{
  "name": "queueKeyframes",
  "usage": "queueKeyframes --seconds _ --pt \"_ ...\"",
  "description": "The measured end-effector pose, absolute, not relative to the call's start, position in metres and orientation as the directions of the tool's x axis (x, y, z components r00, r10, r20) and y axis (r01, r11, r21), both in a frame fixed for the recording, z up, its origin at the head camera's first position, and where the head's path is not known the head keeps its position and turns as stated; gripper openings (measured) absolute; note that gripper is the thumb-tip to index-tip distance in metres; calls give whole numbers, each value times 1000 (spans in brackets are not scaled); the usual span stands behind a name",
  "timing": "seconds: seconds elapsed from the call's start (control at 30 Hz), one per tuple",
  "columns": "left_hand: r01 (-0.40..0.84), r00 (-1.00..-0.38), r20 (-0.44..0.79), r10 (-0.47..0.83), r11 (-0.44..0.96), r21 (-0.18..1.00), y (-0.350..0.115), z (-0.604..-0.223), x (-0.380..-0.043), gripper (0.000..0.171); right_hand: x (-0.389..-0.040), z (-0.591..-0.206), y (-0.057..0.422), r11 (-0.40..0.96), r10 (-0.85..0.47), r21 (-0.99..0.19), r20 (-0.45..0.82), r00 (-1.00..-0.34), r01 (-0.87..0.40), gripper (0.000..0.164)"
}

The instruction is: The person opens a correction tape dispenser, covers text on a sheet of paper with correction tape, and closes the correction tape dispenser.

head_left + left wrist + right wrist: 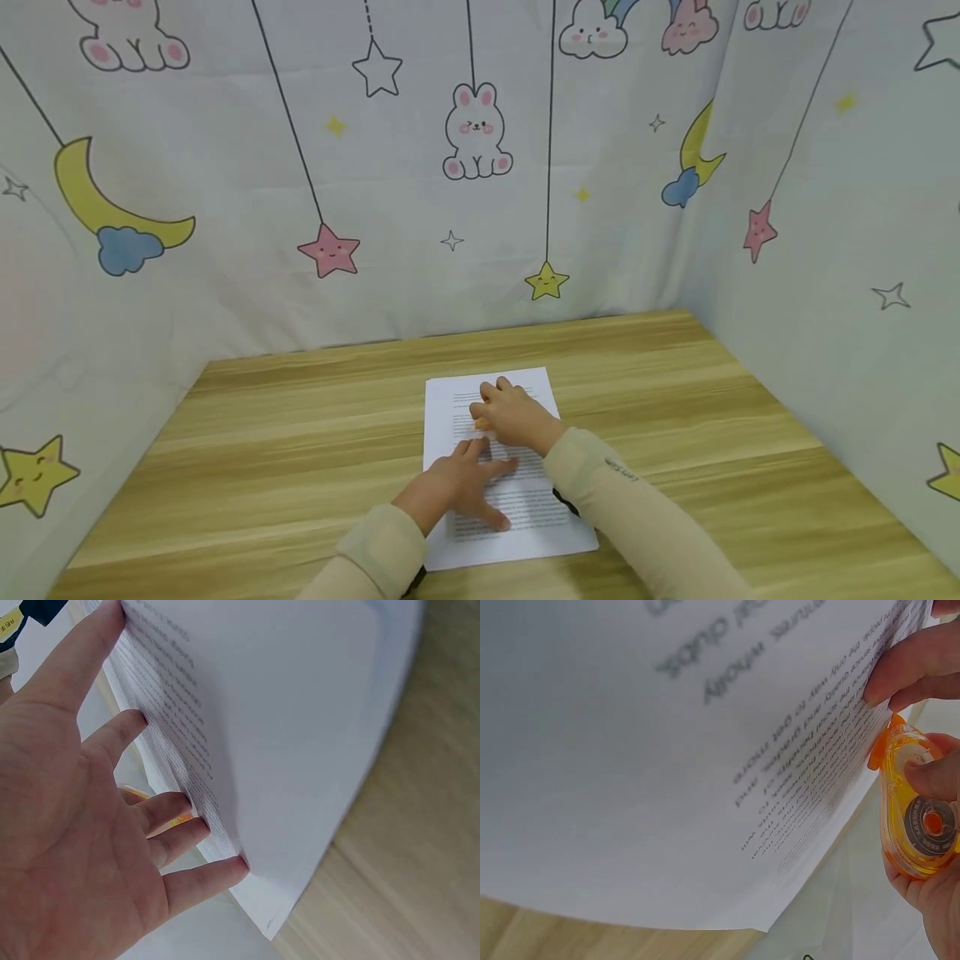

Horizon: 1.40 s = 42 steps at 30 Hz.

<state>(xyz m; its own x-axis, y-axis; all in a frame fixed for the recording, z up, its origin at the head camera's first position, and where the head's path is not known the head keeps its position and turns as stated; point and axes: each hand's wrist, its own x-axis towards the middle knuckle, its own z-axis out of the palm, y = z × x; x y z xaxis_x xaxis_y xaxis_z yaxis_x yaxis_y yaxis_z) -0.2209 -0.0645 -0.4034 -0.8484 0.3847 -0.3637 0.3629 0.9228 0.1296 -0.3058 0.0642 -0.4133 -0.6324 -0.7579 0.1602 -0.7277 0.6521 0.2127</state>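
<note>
A sheet of printed paper (532, 521) lies on the wooden table, with a second edge peeking out at its upper left corner. My left hand (467, 483) rests on the lower half of the text, fingers spread and fingertips touching the page. Just above it, my right hand (513, 417) grips an orange correction tape dispenser (922, 817) with a clear case. In the right wrist view the dispenser's orange tip meets the printed lines near the paper. From the head camera, the right fingers hide most of the dispenser (482, 424).
The wood-grain table (300, 442) extends around the paper on all sides. A white curtain (405, 183) printed with stars, moons and rabbits hangs behind it and along both sides.
</note>
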Motion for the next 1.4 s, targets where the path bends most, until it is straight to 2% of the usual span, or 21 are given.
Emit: queueKeyframes --seconds 0.23,0.73,1.4 --pt "366 -850 -364 382 924 115 -65 -401 -219 80 -307 -416 71 654 -757 219 174 -630 -725 22" --pt "355 -852 -373 367 929 104 -64 -402 -219 81 -309 -418 84 628 -777 218 230 -586 -747 18" --pt "333 -854 -380 356 934 127 -63 -404 -222 81 -310 -420 107 637 -769 202 242 -592 -744 17"
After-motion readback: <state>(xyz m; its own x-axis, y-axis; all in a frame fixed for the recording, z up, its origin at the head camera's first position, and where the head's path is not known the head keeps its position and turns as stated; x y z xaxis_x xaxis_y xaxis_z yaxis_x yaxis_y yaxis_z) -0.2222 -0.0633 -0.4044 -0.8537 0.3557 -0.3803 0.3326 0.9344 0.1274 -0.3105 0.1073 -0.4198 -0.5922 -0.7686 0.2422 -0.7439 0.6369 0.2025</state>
